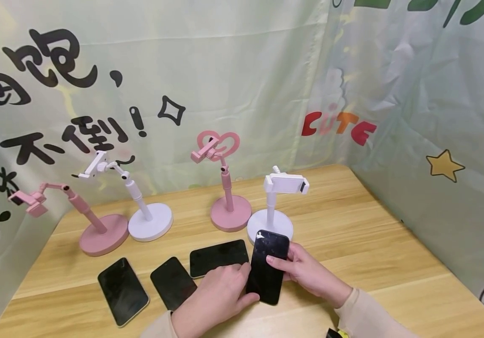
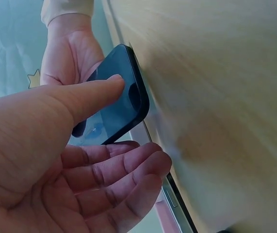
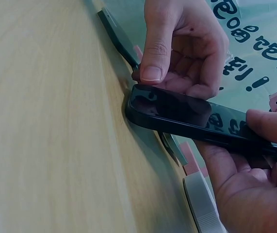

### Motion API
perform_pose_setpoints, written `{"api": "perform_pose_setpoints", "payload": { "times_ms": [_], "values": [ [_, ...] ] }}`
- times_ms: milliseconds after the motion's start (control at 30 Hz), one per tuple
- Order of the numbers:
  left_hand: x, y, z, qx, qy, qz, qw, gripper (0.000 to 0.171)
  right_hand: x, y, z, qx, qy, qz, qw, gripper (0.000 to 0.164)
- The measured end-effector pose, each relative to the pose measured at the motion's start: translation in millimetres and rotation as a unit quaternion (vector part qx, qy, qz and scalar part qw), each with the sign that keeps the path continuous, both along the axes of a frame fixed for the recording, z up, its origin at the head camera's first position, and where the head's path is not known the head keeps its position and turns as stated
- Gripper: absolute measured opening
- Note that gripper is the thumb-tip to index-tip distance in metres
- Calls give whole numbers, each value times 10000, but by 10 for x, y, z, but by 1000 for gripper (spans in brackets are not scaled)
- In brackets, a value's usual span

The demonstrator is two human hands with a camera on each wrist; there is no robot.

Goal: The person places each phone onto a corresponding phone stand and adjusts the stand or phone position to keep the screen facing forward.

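Note:
A black smartphone (image 1: 269, 277) is tilted up over the front of the table, dark screen facing up. My right hand (image 1: 309, 271) grips it along its right side, thumb on the screen and fingers underneath. My left hand (image 1: 218, 293) is at the phone's lower left corner, its thumb right at the corner and its fingers loosely bent beside the long edge. In the left wrist view, a gap shows between the left thumb and fingers. A second smartphone (image 1: 218, 258) lies sideways behind the left hand; a third (image 1: 172, 280) is partly covered by that hand.
Another smartphone (image 1: 123, 291) lies farther left. Behind stand a pink phone stand (image 1: 106, 232), a white one (image 1: 151, 223), a pink heart-topped one (image 1: 230, 213), and a white one (image 1: 270, 220) just beyond the held phone. A small black-and-yellow thing (image 1: 336, 334) sits at the front edge.

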State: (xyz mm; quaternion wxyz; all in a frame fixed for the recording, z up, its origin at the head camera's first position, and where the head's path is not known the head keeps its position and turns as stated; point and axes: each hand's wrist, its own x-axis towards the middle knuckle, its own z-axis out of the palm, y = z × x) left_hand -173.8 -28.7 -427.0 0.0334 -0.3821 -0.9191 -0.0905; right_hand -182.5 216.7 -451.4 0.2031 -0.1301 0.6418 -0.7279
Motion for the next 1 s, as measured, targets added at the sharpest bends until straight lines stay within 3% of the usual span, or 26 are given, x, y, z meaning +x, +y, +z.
{"api": "perform_pose_setpoints", "payload": {
  "times_ms": [400,1000],
  "values": [
    [-18,-35,53,153,-382,-42,9991,35,14,9,37,30,15,42,10000,55],
    [-26,-47,64,218,-486,-45,9986,35,23,21,53,-11,146,129,9998,53]
  ]
}}
